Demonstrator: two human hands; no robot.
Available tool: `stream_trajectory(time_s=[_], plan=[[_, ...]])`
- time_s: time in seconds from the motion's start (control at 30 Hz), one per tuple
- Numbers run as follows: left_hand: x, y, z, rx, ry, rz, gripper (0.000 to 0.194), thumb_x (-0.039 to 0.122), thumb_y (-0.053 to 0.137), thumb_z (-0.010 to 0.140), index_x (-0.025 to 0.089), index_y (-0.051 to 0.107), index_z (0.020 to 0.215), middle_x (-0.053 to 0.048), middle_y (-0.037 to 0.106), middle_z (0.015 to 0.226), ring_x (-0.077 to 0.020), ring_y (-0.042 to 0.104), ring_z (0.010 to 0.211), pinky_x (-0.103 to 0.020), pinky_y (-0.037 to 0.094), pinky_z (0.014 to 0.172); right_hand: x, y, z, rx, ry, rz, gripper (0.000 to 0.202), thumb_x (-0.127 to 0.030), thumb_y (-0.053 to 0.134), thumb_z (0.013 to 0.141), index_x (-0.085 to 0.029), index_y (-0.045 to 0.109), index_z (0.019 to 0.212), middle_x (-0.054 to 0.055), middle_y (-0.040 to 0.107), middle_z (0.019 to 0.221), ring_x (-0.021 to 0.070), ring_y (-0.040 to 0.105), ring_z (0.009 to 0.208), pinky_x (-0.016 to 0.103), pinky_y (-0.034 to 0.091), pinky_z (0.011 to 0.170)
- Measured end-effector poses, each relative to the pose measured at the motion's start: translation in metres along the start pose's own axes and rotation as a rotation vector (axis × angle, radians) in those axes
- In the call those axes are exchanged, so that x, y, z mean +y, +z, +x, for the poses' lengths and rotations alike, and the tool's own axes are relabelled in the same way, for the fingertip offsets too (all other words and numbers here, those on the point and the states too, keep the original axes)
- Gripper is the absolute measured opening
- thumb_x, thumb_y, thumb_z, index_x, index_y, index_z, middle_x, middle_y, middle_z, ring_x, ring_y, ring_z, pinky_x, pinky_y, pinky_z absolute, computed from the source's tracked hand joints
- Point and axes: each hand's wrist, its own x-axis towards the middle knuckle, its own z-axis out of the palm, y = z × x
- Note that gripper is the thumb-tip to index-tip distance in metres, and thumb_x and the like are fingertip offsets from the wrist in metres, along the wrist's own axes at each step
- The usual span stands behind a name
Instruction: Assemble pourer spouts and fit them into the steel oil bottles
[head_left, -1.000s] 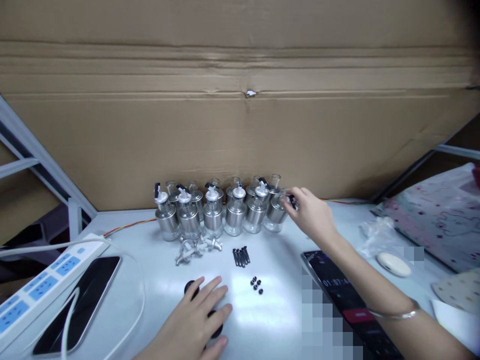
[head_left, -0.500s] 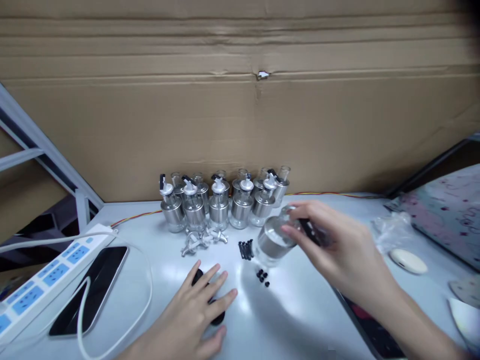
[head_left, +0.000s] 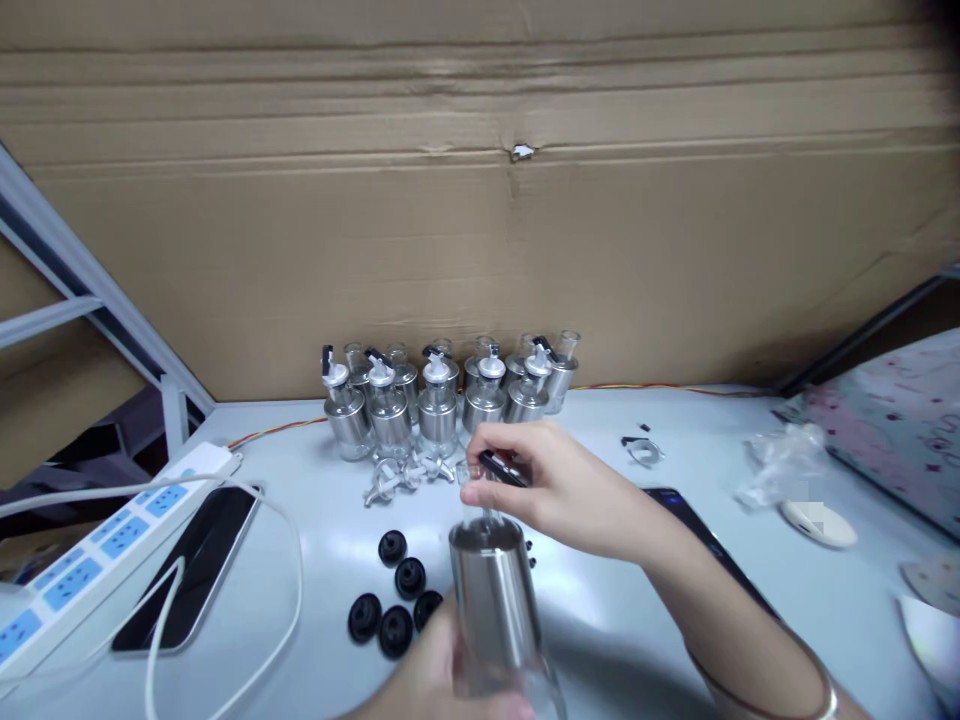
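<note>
A glass bottle with a steel sleeve is tilted close to the camera. My left hand grips its lower part from the left. My right hand pinches at the bottle's neck and also holds a black stick-like piece between its fingers. Several round black caps lie left of the bottle. Behind stand several steel-sleeved bottles, the front ones with white and black tops. Silver-white stopper parts lie in front of them. Small black bits show partly beside the held bottle.
At the left are a white power strip, a phone and a looping white cable. A dark phone, a metal clip ring, crumpled plastic and a white mouse lie right. Cardboard stands behind.
My right hand has brought the bottle left and nearer the camera. My left hand has moved off the black caps and taken hold of the bottle. A clip ring and more caps are now uncovered.
</note>
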Motion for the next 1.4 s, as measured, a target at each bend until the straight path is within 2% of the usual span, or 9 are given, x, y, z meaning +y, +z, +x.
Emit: stream_trajectory(time_s=[0.07,0.17,0.43,0.5,0.63,0.73,0.87,1.03,1.4], plan=[[-0.019,0.002,-0.002,-0.022,-0.038,-0.092,0.080,0.055,0.083,0.054,0.020,0.045,0.115,-0.011,0.059,0.105,-0.0197,0.061,0.082,-0.033,0.046,0.074,0.007,0.002,0.005,-0.081,0.021,0.037,0.017,-0.032,0.065,0.079,-0.019,0.057,0.072,-0.004,0.049,0.061,0.0105,0.040,0.057,0.023,0.030,0.052],[-0.033,0.003,-0.002,0.071,0.015,-0.057,0.072,0.055,0.080,0.060,0.020,0.047,0.113,-0.008,0.057,0.100,-0.0151,0.056,0.076,-0.027,0.041,0.068,0.018,0.005,0.011,-0.095,0.057,0.067,0.015,-0.030,0.065,0.078,-0.019,0.058,0.072,-0.003,0.049,0.063,0.0112,0.041,0.059,0.024,0.030,0.053],[-0.022,0.011,-0.005,0.235,0.048,-0.102,0.079,0.058,0.081,0.059,0.017,0.045,0.116,-0.007,0.055,0.100,-0.0174,0.053,0.091,-0.030,0.037,0.082,0.041,0.006,0.026,-0.234,0.088,0.229,0.015,-0.026,0.062,0.079,-0.019,0.053,0.069,-0.004,0.046,0.062,0.0107,0.041,0.059,0.025,0.033,0.055],[-0.021,0.012,-0.006,0.217,0.044,-0.107,0.075,0.059,0.079,0.063,0.016,0.047,0.116,-0.007,0.054,0.100,-0.0159,0.053,0.088,-0.029,0.037,0.079,0.044,0.008,0.028,-0.190,0.122,0.346,0.016,-0.030,0.057,0.083,-0.018,0.054,0.072,-0.002,0.054,0.067,0.0114,0.047,0.060,0.026,0.038,0.057],[-0.022,0.010,-0.007,0.161,0.038,-0.095,0.068,0.057,0.076,0.068,0.015,0.049,0.113,-0.007,0.054,0.099,-0.0145,0.054,0.084,-0.027,0.037,0.076,0.048,0.014,0.034,0.045,0.161,0.672,0.026,-0.039,0.047,0.089,-0.019,0.050,0.072,0.002,0.061,0.073,0.0122,0.054,0.060,0.028,0.043,0.059],[-0.024,0.007,-0.008,0.139,0.015,-0.077,0.065,0.057,0.075,0.068,0.015,0.050,0.110,-0.007,0.054,0.098,-0.0143,0.054,0.083,-0.027,0.037,0.075,0.051,0.021,0.040,0.242,0.162,0.784,0.031,-0.043,0.048,0.086,-0.019,0.047,0.067,0.000,0.055,0.070,0.0124,0.051,0.063,0.028,0.040,0.061],[-0.030,0.002,-0.008,0.123,0.044,-0.041,0.069,0.056,0.074,0.070,0.017,0.046,0.119,-0.009,0.055,0.103,-0.0185,0.054,0.092,-0.030,0.038,0.080,0.053,0.029,0.044,0.427,0.165,0.705,0.038,-0.050,0.051,0.084,-0.020,0.044,0.062,-0.004,0.039,0.063,0.0114,0.035,0.059,0.026,0.030,0.057],[-0.025,0.004,-0.005,0.097,0.090,-0.005,0.074,0.056,0.074,0.069,0.018,0.039,0.122,-0.010,0.054,0.103,-0.0189,0.053,0.091,-0.030,0.038,0.078,0.053,0.035,0.045,0.481,0.108,0.633,0.038,-0.050,0.045,0.087,-0.020,0.047,0.064,-0.003,0.039,0.063,0.0119,0.035,0.059,0.026,0.028,0.057],[-0.015,0.012,-0.006,0.156,0.024,0.045,0.092,0.070,0.070,0.062,0.016,0.033,0.127,-0.008,0.051,0.097,-0.0167,0.051,0.081,-0.030,0.040,0.072,0.046,0.036,0.040,0.339,0.089,0.595,0.032,-0.047,0.050,0.086,-0.020,0.051,0.069,-0.007,0.033,0.054,0.0084,0.029,0.047,0.024,0.021,0.046]])
